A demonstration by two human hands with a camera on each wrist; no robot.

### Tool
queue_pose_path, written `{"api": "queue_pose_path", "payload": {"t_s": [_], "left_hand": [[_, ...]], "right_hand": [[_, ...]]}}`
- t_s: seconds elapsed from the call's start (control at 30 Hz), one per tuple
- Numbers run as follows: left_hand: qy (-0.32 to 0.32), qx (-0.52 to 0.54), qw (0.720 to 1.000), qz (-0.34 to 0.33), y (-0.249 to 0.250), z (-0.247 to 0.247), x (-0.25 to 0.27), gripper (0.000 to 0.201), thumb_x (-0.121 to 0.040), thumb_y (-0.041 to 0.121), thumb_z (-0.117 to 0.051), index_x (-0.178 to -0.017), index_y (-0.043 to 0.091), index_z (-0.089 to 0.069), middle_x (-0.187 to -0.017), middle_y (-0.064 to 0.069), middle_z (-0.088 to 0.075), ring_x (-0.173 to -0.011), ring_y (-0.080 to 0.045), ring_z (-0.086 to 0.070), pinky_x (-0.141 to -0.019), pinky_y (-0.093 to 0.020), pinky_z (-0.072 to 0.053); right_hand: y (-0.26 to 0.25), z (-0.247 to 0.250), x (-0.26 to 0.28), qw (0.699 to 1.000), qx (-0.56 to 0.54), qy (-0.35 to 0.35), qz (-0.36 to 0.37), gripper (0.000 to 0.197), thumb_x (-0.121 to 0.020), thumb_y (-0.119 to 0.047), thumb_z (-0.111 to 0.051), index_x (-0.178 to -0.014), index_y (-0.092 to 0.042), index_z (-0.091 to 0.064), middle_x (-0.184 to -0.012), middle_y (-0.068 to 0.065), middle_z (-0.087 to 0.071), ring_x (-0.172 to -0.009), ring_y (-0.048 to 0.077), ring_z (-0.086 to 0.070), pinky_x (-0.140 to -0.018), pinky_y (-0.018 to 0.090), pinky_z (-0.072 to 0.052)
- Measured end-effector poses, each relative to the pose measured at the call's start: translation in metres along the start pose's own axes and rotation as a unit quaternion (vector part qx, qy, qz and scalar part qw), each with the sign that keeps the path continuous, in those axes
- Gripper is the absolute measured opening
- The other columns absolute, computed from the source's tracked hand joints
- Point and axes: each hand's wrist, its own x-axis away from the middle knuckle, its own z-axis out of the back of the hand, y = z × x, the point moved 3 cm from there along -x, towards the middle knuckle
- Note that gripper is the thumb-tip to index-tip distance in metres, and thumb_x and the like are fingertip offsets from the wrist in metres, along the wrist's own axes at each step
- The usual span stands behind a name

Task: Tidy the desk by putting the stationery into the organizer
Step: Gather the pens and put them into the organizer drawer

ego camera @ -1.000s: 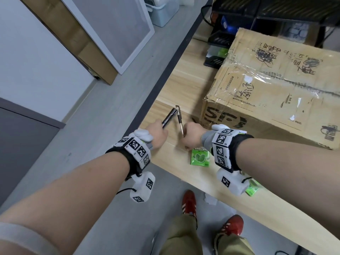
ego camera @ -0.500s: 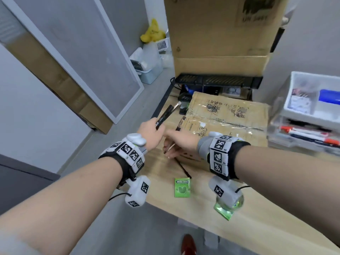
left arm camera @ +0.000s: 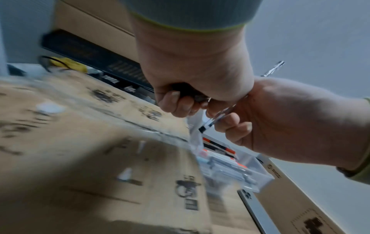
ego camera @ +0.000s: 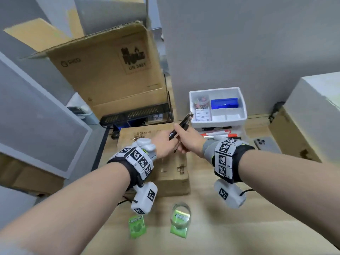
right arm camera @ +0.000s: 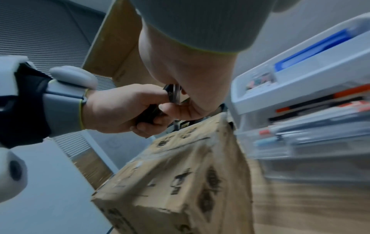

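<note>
My left hand (ego camera: 164, 144) grips a black pen (ego camera: 181, 126) in its curled fingers, the pen's end pointing up and right toward the organizer. My right hand (ego camera: 186, 142) is pressed against the left hand and pinches a thin clear pen (left arm camera: 218, 118). Both hands hover above a flat cardboard box (ego camera: 173, 173). The white organizer (ego camera: 242, 109) stands just beyond them, with an open top tray holding a blue box (ego camera: 224, 103) and clear drawers of markers (ego camera: 220, 134) below. In the right wrist view the left hand's fingers (right arm camera: 140, 126) wrap the black pen (right arm camera: 149, 113).
A big open cardboard box (ego camera: 110, 74) stands at the back left over a black rack (ego camera: 136, 115). A phone (ego camera: 266, 144) lies to the right of the organizer, near a white box (ego camera: 316, 107). Two green gum packs (ego camera: 137, 227) (ego camera: 180, 223) lie at the near desk edge.
Both hands lifted their pens off the desk, rose over the flat box and came together, moving right toward the organizer. The head view swung up and to the right.
</note>
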Motion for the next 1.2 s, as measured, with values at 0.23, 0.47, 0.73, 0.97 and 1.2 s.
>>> {"api": "queue_pose_path", "payload": {"t_s": [0.23, 0.47, 0.73, 0.97, 1.2], "left_hand": [[-0.091, 0.002, 0.995, -0.052, 0.069, -0.062, -0.053, 0.028, -0.080, 0.004, -0.057, -0.102, 0.020, -0.049, -0.075, 0.010, -0.056, -0.071, -0.015, -0.056, -0.058, -0.018, -0.040], [-0.092, -0.086, 0.992, 0.001, 0.073, -0.089, -0.086, 0.048, -0.081, 0.028, -0.065, -0.120, 0.017, -0.039, -0.096, -0.005, -0.061, -0.081, -0.023, -0.063, -0.069, -0.037, -0.054], [-0.043, -0.201, 0.979, -0.010, 0.037, -0.095, -0.093, 0.040, -0.083, 0.024, -0.066, -0.115, 0.009, -0.047, -0.114, -0.011, -0.051, -0.097, -0.026, -0.053, -0.083, -0.040, -0.050], [0.005, -0.223, 0.974, -0.048, 0.032, -0.097, -0.086, 0.049, -0.079, 0.027, -0.067, -0.121, 0.010, -0.047, -0.118, -0.011, -0.048, -0.108, -0.028, -0.047, -0.086, -0.037, -0.045], [0.020, -0.233, 0.969, -0.084, 0.023, -0.072, -0.078, 0.030, -0.082, 0.030, -0.060, -0.108, 0.015, -0.054, -0.109, -0.005, -0.051, -0.101, -0.022, -0.045, -0.087, -0.037, -0.046]], "right_hand": [[0.035, 0.096, -0.003, 0.990, -0.088, 0.101, -0.034, 0.026, -0.098, -0.025, -0.046, -0.084, -0.004, -0.053, -0.053, 0.011, -0.048, -0.041, 0.020, -0.040, -0.044, 0.025, -0.036], [0.045, 0.156, -0.010, 0.982, 0.018, 0.190, 0.015, 0.019, -0.097, -0.028, -0.049, -0.089, -0.012, -0.051, -0.063, 0.002, -0.054, -0.049, 0.015, -0.045, -0.046, 0.023, -0.040], [0.056, 0.152, -0.031, 0.900, 0.409, 0.126, 0.087, 0.011, -0.100, -0.023, -0.047, -0.108, -0.015, -0.047, -0.105, 0.004, -0.045, -0.086, 0.029, -0.055, -0.068, 0.034, -0.033], [0.077, 0.127, -0.056, 0.809, 0.586, 0.044, 0.035, 0.031, -0.087, -0.017, -0.062, -0.117, -0.013, -0.055, -0.118, 0.011, -0.050, -0.096, 0.032, -0.065, -0.070, 0.037, -0.050], [0.078, 0.128, -0.069, 0.830, 0.556, 0.049, -0.018, 0.022, -0.090, -0.021, -0.059, -0.108, -0.009, -0.064, -0.108, 0.011, -0.066, -0.094, 0.030, -0.065, -0.074, 0.031, -0.051]]}}
